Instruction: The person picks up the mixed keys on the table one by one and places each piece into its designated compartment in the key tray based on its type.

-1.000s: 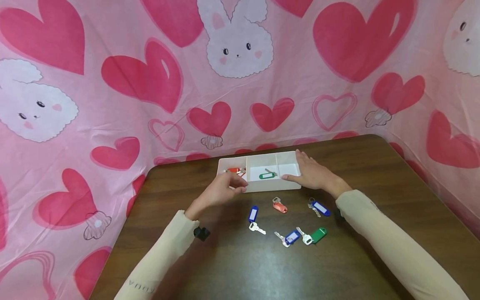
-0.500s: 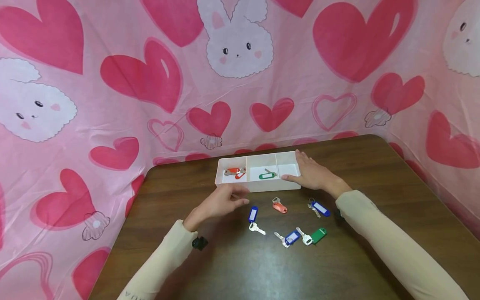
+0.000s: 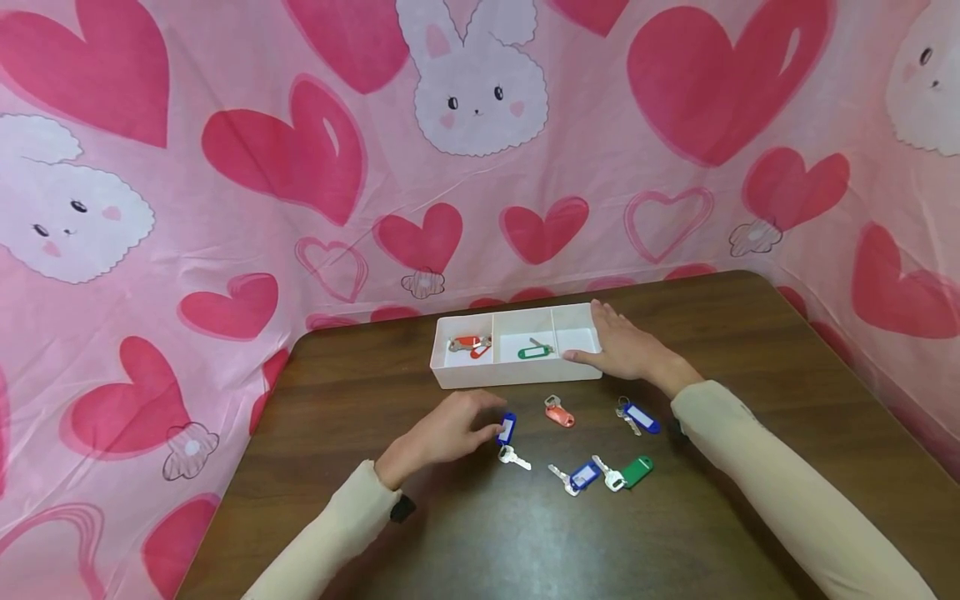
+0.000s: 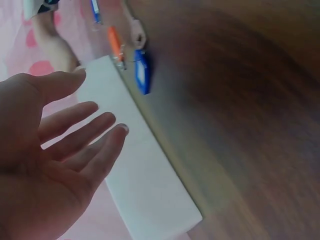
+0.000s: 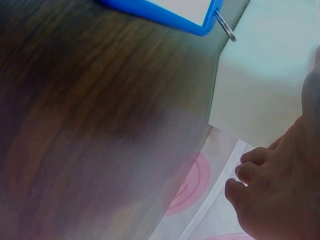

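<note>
My left hand (image 3: 453, 429) hovers just left of a key with a blue tag (image 3: 507, 427), its thumb tip overlapping the tag in the head view. In the left wrist view the fingers of that hand (image 4: 60, 135) are spread and loosely bent, holding nothing. My right hand (image 3: 630, 346) rests against the right end of a white three-compartment box (image 3: 517, 372), thumb at the front rim and fingers extended along the end. Red-tagged keys (image 3: 470, 343) lie in the left compartment. The middle one holds a green-tagged key (image 3: 535, 352).
In front of the box lie an orange-red-tagged key (image 3: 559, 412), a blue-tagged key (image 3: 640, 417) at right, another blue-tagged key (image 3: 584, 475) and a green-tagged key (image 3: 637, 472) nearer. The brown wooden table (image 3: 450, 542) meets a pink heart-print cloth (image 3: 480, 183) behind.
My left hand has drawn back from the box's left front and come down beside the nearest blue-tagged key. The right hand has stayed on the box's end.
</note>
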Motion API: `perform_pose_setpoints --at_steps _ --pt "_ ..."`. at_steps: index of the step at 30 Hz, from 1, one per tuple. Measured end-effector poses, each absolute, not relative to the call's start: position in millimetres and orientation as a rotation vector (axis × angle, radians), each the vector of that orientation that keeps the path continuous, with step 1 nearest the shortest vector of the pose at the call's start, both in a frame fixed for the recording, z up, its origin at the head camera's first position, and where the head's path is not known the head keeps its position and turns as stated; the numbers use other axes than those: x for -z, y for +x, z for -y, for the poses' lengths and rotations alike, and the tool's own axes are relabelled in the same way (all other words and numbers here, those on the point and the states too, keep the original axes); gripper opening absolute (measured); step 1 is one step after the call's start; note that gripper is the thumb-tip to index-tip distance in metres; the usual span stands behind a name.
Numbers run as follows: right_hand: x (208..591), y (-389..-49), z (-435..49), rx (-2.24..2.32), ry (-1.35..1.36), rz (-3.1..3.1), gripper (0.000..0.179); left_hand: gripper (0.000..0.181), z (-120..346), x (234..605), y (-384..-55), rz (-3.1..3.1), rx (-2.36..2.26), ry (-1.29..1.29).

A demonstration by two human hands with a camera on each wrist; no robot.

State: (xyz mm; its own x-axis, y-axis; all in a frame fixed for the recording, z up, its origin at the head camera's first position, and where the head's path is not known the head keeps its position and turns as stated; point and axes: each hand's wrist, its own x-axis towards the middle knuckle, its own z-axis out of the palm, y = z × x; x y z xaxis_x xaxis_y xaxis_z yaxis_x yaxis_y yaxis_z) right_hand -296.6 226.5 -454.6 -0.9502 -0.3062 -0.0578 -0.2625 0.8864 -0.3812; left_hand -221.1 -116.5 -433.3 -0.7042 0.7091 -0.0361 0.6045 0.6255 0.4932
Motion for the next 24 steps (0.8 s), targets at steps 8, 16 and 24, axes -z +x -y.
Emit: perform_pose_setpoints --at_steps 8,16,24 --pt "454.6 -295.3 -226.9 0.468 -0.474 -2.967 0.126 0.044 119.0 440.5 -213.3 -2.706 -0.5 1.122" --pt "451.9 -295.6 -225.2 0.437 -0.468 -2.997 0.125 0.042 121.1 441.7 -206.6 -2.723 -0.42 1.219" --pt "450.4 -295.4 -224.9 0.416 -0.472 -2.992 0.126 0.041 119.0 447.3 -202.7 -2.723 -0.309 1.313"
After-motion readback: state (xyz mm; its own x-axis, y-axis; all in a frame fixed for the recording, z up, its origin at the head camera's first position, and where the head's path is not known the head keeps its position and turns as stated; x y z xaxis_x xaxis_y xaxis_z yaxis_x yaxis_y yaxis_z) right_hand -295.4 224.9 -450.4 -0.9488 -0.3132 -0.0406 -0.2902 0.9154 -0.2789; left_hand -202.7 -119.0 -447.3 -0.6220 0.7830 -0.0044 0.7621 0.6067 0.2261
